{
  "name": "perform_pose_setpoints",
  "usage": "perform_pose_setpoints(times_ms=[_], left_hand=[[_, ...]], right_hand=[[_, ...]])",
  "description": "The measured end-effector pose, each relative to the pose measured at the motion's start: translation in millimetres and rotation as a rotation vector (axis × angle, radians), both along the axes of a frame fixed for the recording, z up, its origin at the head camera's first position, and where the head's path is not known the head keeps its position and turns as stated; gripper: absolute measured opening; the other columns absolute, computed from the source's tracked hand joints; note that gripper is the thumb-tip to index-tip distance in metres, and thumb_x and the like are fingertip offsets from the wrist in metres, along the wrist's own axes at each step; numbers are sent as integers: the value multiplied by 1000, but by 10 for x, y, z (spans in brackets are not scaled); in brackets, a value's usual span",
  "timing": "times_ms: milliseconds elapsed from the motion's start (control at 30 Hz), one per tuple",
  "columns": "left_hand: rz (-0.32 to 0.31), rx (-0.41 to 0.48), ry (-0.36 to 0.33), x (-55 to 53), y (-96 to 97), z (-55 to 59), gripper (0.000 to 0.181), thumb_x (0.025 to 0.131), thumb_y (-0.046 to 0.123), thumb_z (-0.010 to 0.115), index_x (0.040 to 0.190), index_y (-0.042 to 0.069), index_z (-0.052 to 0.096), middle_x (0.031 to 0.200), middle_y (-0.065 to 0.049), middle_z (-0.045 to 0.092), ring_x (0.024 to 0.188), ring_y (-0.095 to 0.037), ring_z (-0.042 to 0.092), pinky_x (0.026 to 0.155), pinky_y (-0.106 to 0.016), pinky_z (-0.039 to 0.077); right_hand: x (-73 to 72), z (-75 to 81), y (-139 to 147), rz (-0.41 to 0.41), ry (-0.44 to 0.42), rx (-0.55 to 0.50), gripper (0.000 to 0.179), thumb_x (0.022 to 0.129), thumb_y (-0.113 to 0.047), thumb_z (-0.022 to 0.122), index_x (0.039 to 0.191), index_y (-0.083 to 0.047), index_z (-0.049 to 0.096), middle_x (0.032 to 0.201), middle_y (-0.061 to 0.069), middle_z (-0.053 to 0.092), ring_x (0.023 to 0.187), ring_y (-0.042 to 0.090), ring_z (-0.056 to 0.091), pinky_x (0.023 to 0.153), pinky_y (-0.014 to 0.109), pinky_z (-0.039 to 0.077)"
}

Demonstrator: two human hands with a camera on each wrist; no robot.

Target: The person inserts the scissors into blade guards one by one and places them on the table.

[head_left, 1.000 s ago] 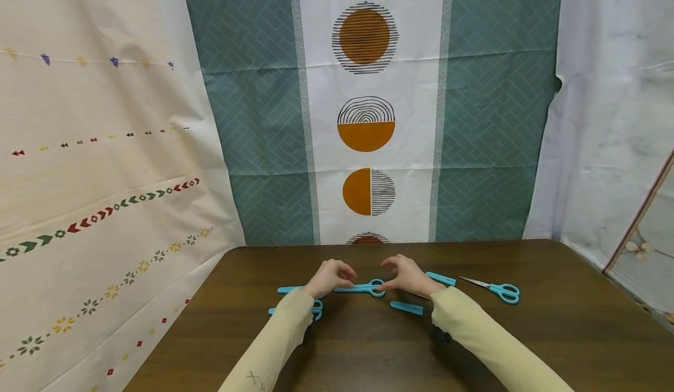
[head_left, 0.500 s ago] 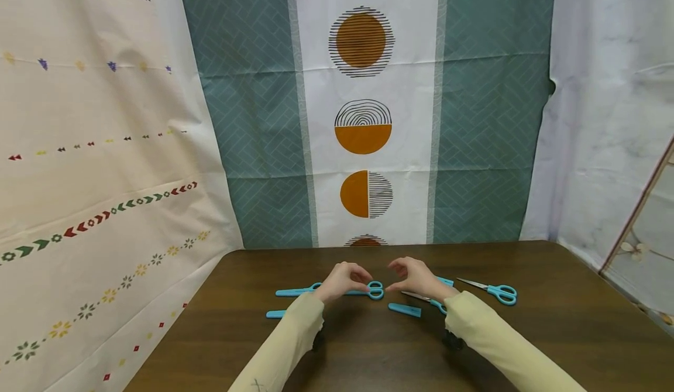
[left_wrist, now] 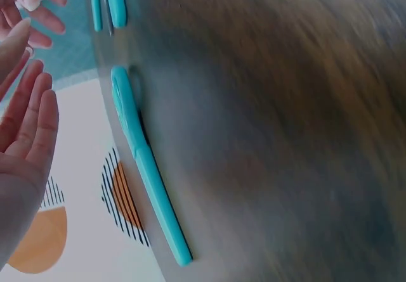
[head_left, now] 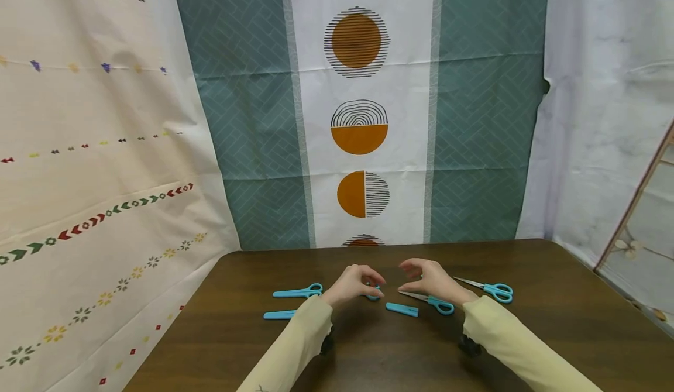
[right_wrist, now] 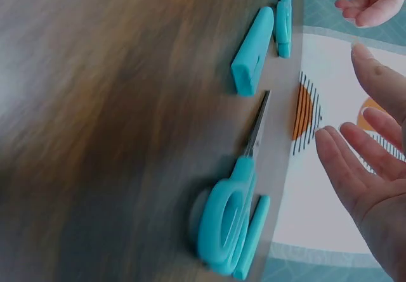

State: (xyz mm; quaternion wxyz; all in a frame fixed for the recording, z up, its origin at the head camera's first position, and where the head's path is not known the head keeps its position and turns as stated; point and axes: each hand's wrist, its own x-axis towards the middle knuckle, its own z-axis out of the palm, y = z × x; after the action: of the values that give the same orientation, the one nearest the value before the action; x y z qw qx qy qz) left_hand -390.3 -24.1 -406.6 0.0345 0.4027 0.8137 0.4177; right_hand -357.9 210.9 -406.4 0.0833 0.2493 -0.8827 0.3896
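Note:
My left hand hovers above a pair of blue-handled scissors in a blue sheath, holding nothing. In the head view it covers most of them, leaving part of the handle loops visible. My right hand is likewise bare, its thumb and fingers spread apart over unsheathed scissors whose blade points left. Between the hands, nearer the body, lies a loose blue sheath. The right wrist view shows another blue sheath beside the unsheathed scissors; in the head view the right hand hides it.
At the left lie sheathed scissors, with a second blue sheath nearer, partly behind the left sleeve. More unsheathed scissors lie right of the right hand. The brown table ends at hanging cloths behind and on both sides.
Both hands have moved right with nothing in them, the left now over the middle sheathed scissors, the right away from those scissors' handles. The head view has turned slightly right.

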Motion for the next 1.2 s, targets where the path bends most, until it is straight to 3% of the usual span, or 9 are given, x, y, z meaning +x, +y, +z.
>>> perform_pose_setpoints(times_ms=[200, 400, 633, 800, 1000, 1200], left_hand=[[-23, 5, 1, 31, 115, 1, 25, 76, 8, 74, 99, 1, 68, 93, -10, 65, 85, -24, 57, 69, -23, 45], [-58, 9, 7, 44, 223, -23, 25, 75, 7, 74, 98, 1, 68, 92, -6, 66, 81, -14, 58, 67, -21, 46], [-80, -17, -50, 93, 332, -66, 27, 75, 9, 75, 99, 0, 68, 94, -7, 65, 78, -7, 59, 66, -20, 47], [-68, -59, -59, 114, 394, -95, 28, 74, 10, 76, 99, 2, 68, 92, 0, 64, 79, -6, 58, 67, -19, 46], [-73, -102, -55, 137, 440, -86, 28, 74, 10, 75, 99, 0, 68, 93, -2, 63, 78, -3, 56, 69, -19, 45], [-18, -157, -63, 140, 483, -106, 30, 72, 14, 77, 99, 3, 68, 91, 3, 63, 79, -3, 55, 71, -21, 45]], right_hand=[[61, 5, 155, 7, 26, 0, 50, 74, -24, 76, 114, -2, 57, 108, 15, 57, 91, 35, 57, 69, 35, 49], [117, -7, 307, -20, 17, 15, 49, 73, -25, 76, 113, -4, 58, 107, 13, 58, 91, 31, 58, 71, 37, 49], [182, -67, 463, -71, 26, 64, 54, 71, -30, 78, 111, 1, 58, 105, 14, 59, 90, 27, 56, 73, 39, 47], [221, -124, 559, -112, 5, 78, 59, 69, -34, 78, 110, 3, 58, 104, 13, 59, 90, 28, 55, 74, 41, 46], [257, -186, 659, -136, -21, 98, 58, 68, -36, 78, 108, 3, 59, 103, 11, 58, 90, 26, 55, 73, 40, 46], [293, -192, 695, -156, -60, 146, 61, 69, -36, 78, 110, 5, 58, 102, 9, 56, 90, 27, 54, 73, 42, 46]])
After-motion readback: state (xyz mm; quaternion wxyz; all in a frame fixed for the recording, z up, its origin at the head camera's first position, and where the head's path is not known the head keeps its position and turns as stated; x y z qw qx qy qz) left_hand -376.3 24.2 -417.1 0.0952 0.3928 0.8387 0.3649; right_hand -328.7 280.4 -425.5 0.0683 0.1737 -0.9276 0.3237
